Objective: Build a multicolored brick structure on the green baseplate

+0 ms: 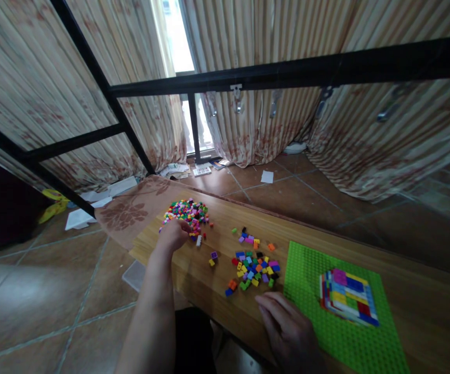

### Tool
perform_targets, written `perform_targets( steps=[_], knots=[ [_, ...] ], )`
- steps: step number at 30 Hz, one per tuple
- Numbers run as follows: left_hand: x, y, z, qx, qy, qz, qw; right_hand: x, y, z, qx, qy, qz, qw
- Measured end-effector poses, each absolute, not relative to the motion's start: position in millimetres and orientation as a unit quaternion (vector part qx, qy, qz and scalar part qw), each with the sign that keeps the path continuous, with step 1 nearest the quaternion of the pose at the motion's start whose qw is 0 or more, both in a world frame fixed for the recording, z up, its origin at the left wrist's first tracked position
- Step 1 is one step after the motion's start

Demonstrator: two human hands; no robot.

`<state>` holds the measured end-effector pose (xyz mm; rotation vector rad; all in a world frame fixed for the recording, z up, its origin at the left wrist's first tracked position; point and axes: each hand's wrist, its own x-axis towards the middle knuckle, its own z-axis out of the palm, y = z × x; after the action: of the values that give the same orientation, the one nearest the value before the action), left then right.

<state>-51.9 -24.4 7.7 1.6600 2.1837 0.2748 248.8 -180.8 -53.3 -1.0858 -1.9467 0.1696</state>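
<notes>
My left hand (175,235) reaches to the near edge of a heap of small mixed toy bricks (188,209) at the left end of the wooden table. Its fingers are curled down among the bricks, and whatever they grip is hidden. My right hand (289,324) rests at the table's near edge, fingers loosely stretched, with no brick visible in it. Just beyond it lies a looser group of larger coloured bricks (254,270). To its right, a green baseplate (306,265) carries a layered block of built-up bricks (347,296), many-coloured on top.
A purple brick (214,255) and a yellow brick (211,263) lie between the two heaps. Black metal rails (217,83) cross above the far side, with patterned curtains (248,124) behind. Papers (267,177) lie on the tiled floor.
</notes>
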Motion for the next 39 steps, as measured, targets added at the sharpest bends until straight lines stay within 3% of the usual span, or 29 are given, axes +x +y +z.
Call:
perform_targets(
  steps=[23, 32, 36, 39],
  knots=[
    [-6.9, -25.2, 26.7, 0.568, 0.817, -0.022, 0.100, 243.7, -183.6, -44.0, -0.461, -0.778, 0.125, 0.409],
    [-9.2, -22.3, 32.4, 0.588, 0.803, -0.010, 0.098, 245.6, -181.3, -33.8, -0.485, -0.757, 0.144, 0.413],
    [6.0, -23.6, 37.8, 0.628, 0.754, 0.086, 0.171, 252.9, -176.7, -25.7, -0.492, -0.738, 0.135, 0.441],
    [42.0, -33.8, 44.7, 0.645, 0.667, 0.206, 0.311, 264.2, -173.9, -14.0, -0.505, -0.696, 0.114, 0.498]
  ],
)
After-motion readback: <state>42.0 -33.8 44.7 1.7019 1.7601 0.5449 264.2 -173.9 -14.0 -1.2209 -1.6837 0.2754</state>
